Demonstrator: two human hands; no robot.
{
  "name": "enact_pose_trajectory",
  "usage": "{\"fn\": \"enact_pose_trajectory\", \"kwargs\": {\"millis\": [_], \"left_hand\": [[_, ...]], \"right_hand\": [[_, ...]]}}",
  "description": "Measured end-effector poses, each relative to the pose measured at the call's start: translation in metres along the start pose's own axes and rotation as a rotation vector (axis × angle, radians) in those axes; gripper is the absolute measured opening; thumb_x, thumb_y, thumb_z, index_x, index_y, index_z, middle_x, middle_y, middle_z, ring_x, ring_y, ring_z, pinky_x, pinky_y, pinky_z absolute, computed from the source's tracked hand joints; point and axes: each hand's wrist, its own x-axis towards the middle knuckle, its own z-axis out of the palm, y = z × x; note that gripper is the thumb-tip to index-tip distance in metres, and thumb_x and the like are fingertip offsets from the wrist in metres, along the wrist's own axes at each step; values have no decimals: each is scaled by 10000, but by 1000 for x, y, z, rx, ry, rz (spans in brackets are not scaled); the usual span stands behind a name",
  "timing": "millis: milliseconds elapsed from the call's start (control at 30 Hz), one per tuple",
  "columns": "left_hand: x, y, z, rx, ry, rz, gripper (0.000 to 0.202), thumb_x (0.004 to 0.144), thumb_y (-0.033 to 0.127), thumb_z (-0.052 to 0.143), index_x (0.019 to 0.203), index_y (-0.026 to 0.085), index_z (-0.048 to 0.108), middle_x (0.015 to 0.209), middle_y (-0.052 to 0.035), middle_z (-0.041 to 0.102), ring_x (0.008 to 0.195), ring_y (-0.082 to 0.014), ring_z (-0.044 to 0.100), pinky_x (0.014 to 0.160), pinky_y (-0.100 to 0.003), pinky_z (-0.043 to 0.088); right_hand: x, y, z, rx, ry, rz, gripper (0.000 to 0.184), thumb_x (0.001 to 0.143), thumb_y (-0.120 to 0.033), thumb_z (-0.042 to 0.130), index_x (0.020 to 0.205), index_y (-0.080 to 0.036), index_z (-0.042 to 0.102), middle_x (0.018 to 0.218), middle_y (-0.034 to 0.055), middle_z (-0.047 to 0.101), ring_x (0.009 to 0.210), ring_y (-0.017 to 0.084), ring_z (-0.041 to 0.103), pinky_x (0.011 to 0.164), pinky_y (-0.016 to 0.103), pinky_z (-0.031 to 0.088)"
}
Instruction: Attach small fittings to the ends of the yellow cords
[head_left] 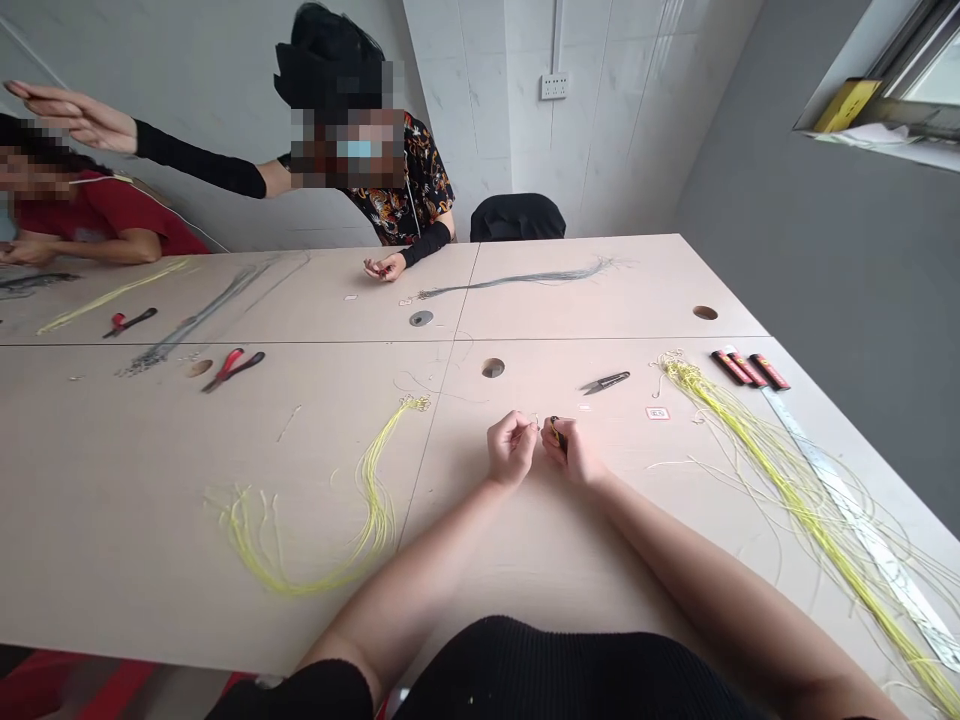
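Both my hands meet above the table, fingertips nearly touching. My left hand [512, 447] is pinched on a tiny thin piece, too small to make out clearly. My right hand [571, 450] is closed round a small black object [559, 436] with a yellow mark, mostly hidden by the fingers. Thread snips [606, 383] lie just beyond the right hand. To the left rests a bundle of yellow line [375, 490] with small metal pieces at its far end. A larger bundle of yellow line [780, 485] stretches along the right side.
A metal ruler [847, 500] and three red-and-black sticks [750, 370] lie at right. Red-and-black pliers [232, 370] and grey line [202, 315] lie left. The table has a cable hole [493, 368]. Two people sit across; one raises an arm [202, 162].
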Motion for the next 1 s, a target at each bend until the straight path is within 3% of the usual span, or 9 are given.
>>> {"fn": "enact_pose_trajectory", "kwargs": {"millis": [333,1000], "left_hand": [[-5,3,0,21,-73,144,357,859,330,539,574,177,388,478,61,341,435,-56,289,428,-195,248],[-4,9,1,63,-98,55,412,856,434,539,555,180,420,462,48,392,422,-62,303,420,-216,248]], "right_hand": [[-12,-10,5,-243,33,-114,346,841,-328,365,556,-223,198,516,-25,206,506,128,193,481,296,191],[-11,-2,2,-140,37,-61,412,817,-415,489,534,-215,265,532,-8,228,535,138,204,489,287,181]]}}
